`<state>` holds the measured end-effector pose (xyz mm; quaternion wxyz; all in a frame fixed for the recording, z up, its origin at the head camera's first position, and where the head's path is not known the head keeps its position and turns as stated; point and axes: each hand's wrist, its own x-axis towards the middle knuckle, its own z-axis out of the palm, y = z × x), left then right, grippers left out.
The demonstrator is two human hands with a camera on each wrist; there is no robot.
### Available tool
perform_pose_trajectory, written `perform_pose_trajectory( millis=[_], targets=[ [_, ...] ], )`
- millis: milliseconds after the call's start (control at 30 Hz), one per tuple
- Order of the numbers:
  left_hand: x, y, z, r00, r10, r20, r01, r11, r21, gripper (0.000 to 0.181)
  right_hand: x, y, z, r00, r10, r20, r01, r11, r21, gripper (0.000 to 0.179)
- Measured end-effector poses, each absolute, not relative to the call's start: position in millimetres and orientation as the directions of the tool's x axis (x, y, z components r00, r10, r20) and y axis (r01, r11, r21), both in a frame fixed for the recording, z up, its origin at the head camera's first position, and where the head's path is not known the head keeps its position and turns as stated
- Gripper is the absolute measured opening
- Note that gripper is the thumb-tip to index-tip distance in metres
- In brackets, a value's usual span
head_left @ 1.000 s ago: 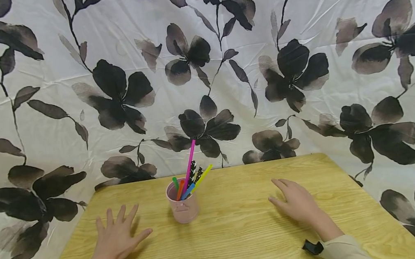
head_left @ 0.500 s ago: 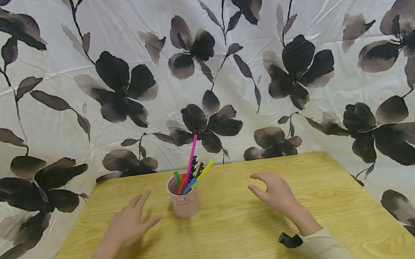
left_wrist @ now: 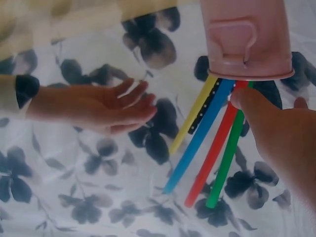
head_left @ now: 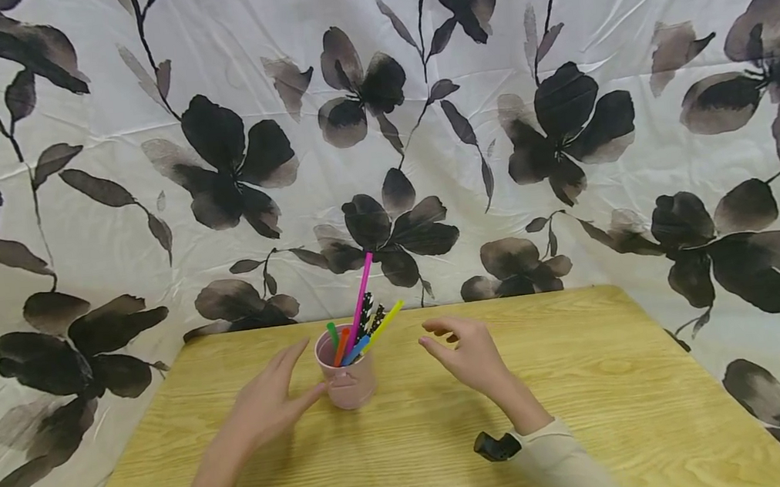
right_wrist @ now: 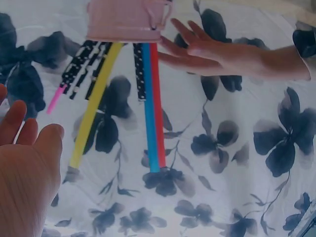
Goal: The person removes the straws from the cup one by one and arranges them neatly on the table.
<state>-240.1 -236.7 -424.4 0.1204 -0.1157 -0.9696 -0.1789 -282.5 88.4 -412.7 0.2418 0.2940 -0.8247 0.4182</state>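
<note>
A pink metal cup (head_left: pixel 351 390) with a small handle stands upright near the table's back edge, shown upside down in both wrist views. It holds several thin coloured straws: a tall pink straw (head_left: pixel 362 292), a yellow straw (head_left: pixel 385 324), a blue straw (left_wrist: pixel 197 140), a red-orange straw (left_wrist: pixel 217 148), a green straw (left_wrist: pixel 226 160) and black ones with white dots (right_wrist: pixel 79 64). My left hand (head_left: pixel 267 397) is beside the cup's left side, fingers extended, thumb tip right at the cup wall. My right hand (head_left: pixel 467 351) hovers right of the cup, fingers loosely bent, holding nothing.
The cup stands on a light wooden table (head_left: pixel 409 458). Behind it hangs a white cloth (head_left: pixel 467 252) with dark flower prints, which also runs along both sides. Dark wrist cameras (head_left: pixel 497 446) are worn at both wrists.
Both hands have moved inward toward the cup, the left going right and the right going left. The left fingers, spread wide earlier, are closer together. The cup stays in place.
</note>
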Motion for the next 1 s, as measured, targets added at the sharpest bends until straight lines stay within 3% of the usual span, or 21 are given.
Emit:
perform_pose_trajectory(
  millis=[233, 500, 833, 1000],
  targets=[
    [-256.8, -224.5, -424.6, -0.921, 0.225, 0.319, 0.358, 0.814, 0.458, 0.080, -288.9, 62.9, -408.4, -0.703, -0.255, 0.664, -0.709, 0.328, -0.624, 0.023],
    [-275.3, -216.2, -432.3, -0.890, 0.274, 0.364, 0.454, 0.597, 0.661, 0.081, -292.5, 48.0, -411.2, -0.724, -0.225, 0.653, -0.690, 0.240, -0.683, 0.026],
    [-272.5, -207.7, -442.4, -0.925, 0.219, 0.309, 0.377, 0.620, 0.688, 0.084, -289.6, 35.3, -422.1, -0.772, -0.173, 0.611, -0.635, 0.205, -0.745, 0.018],
    [-275.1, -204.0, -438.7, -0.921, 0.198, 0.337, 0.380, 0.650, 0.658, 0.086, -293.5, 28.7, -419.3, -0.770, -0.131, 0.624, -0.637, 0.191, -0.747, 0.016]
  ],
)
